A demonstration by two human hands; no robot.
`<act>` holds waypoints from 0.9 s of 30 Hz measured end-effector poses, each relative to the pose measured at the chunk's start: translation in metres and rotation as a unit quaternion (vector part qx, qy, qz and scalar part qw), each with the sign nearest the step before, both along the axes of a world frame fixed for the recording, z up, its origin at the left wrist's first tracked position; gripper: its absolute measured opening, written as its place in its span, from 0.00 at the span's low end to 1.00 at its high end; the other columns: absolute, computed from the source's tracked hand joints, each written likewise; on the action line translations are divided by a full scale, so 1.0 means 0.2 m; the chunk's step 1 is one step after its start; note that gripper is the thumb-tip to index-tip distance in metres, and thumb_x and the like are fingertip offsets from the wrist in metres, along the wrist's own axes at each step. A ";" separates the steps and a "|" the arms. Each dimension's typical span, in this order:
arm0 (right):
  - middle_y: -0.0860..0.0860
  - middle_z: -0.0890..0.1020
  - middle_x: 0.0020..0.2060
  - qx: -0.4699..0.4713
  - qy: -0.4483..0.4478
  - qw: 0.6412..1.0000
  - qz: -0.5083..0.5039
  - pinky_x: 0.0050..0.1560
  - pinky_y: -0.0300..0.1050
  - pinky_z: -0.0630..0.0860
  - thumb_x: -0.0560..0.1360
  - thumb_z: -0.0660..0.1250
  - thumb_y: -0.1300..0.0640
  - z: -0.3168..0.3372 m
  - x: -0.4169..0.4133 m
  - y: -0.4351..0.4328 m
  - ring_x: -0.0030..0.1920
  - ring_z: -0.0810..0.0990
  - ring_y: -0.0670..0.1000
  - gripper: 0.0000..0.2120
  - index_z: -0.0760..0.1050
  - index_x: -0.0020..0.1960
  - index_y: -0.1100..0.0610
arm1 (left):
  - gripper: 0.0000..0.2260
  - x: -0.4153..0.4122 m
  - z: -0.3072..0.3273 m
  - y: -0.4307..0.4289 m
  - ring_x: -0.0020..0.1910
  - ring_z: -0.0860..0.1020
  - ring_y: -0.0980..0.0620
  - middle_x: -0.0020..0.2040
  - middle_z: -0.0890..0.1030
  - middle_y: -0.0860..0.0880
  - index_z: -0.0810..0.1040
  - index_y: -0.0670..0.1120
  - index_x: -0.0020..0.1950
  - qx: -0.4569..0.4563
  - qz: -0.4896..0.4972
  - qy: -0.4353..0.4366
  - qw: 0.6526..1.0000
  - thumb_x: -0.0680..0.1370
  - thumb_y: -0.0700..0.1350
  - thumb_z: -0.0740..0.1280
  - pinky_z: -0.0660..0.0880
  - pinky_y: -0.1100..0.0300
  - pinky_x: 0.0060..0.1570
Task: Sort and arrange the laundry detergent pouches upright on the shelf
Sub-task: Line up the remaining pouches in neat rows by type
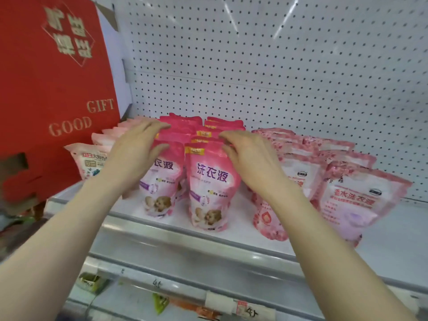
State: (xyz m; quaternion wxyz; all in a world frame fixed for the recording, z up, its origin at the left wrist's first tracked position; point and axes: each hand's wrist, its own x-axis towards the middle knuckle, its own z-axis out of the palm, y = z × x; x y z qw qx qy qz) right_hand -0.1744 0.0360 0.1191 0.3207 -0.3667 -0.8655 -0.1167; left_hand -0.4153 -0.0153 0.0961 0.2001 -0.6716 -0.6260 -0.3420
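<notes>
**Two middle rows standing straight, 3 o'clock group leaning**

Two rows of bright pink pouches (213, 181) are standing upright in the middle of the shelf (393, 230), running from the front edge back toward the pegboard (278, 66) at 12 o'clock. Both hands are lying palm down on the pouch tops. The left hand (136, 149) is spreading its fingers over the left row, with the thumb touching the front pouch's upper edge. The right hand (250, 156) is resting loosely bent fingers on the right row, just beside the left hand. Neither hand is lifting or pinching a pouch, so the person seems to be squaring these two rows.

At 9 o'clock a row of pale pink pouches (88, 163) is standing in file just beside the red gift box (58, 89), which is filling the view at 10 o'clock. That row looks orderly, though the left forearm is hiding part of it.

At 3 o'clock the rose-print pouches (352, 198) are looking less settled. The front ones are tilting and sagging against each other, and their faces are not lining up.

Judging by this, the sorting by kind is looking done, since each design is sitting in its own group. The middle is nearly finished, and the 3 o'clock group is probably needing straightening next.
</notes>
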 end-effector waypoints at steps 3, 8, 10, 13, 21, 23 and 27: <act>0.52 0.84 0.51 -0.028 -0.058 0.998 -0.027 0.49 0.54 0.78 0.82 0.59 0.49 0.00 -0.12 0.06 0.51 0.82 0.59 0.14 0.79 0.58 0.54 | 0.09 -0.03 0.03 0.06 0.49 0.79 0.45 0.49 0.84 0.49 0.81 0.47 0.55 -0.041 -0.005 0.065 0.997 0.78 0.49 0.67 0.68 0.56 0.43; 0.52 0.82 0.40 -0.053 -0.078 0.995 -0.006 0.43 0.51 0.77 0.84 0.55 0.52 -0.03 -0.16 0.13 0.41 0.81 0.58 0.13 0.76 0.51 0.56 | 0.09 -0.06 0.02 0.11 0.39 0.79 0.45 0.38 0.82 0.51 0.79 0.49 0.46 -0.037 0.000 0.066 0.997 0.79 0.53 0.64 0.66 0.56 0.37; 0.50 0.81 0.39 -0.062 -0.070 0.995 0.015 0.44 0.53 0.78 0.83 0.56 0.53 -0.03 -0.15 0.16 0.40 0.80 0.55 0.12 0.76 0.49 0.55 | 0.09 -0.07 0.02 0.14 0.38 0.79 0.46 0.38 0.82 0.51 0.80 0.50 0.46 -0.021 -0.004 0.061 0.998 0.79 0.53 0.64 0.66 0.57 0.37; 0.48 0.81 0.41 -0.073 -0.067 0.995 0.017 0.45 0.53 0.79 0.83 0.56 0.52 -0.04 -0.13 0.17 0.41 0.80 0.51 0.12 0.77 0.51 0.54 | 0.09 -0.08 0.00 0.18 0.37 0.80 0.46 0.36 0.82 0.52 0.79 0.50 0.45 0.000 -0.008 0.074 0.997 0.78 0.53 0.64 0.64 0.57 0.37; 0.49 0.83 0.44 0.057 0.021 0.997 -0.057 0.45 0.51 0.78 0.80 0.62 0.49 -0.04 -0.28 0.06 0.43 0.81 0.51 0.11 0.79 0.55 0.54 | 0.17 -0.37 -0.01 0.10 0.60 0.75 0.50 0.59 0.79 0.52 0.77 0.50 0.64 0.030 -0.119 0.011 0.992 0.77 0.54 0.64 0.70 0.54 0.59; 0.50 0.83 0.48 0.079 0.059 0.994 -0.048 0.46 0.51 0.78 0.80 0.63 0.50 -0.02 -0.38 0.03 0.46 0.82 0.52 0.12 0.79 0.59 0.54 | 0.15 -0.52 0.00 0.08 0.60 0.75 0.51 0.59 0.80 0.53 0.78 0.51 0.60 0.022 -0.116 -0.014 0.993 0.77 0.55 0.62 0.72 0.54 0.57; 0.50 0.84 0.50 0.038 0.029 0.998 -0.042 0.49 0.53 0.79 0.79 0.64 0.49 -0.03 -0.61 0.02 0.48 0.83 0.54 0.14 0.78 0.62 0.53 | 0.14 -0.78 -0.04 0.07 0.50 0.80 0.46 0.49 0.82 0.54 0.80 0.54 0.49 -0.087 -0.069 0.048 0.993 0.75 0.61 0.60 0.76 0.50 0.45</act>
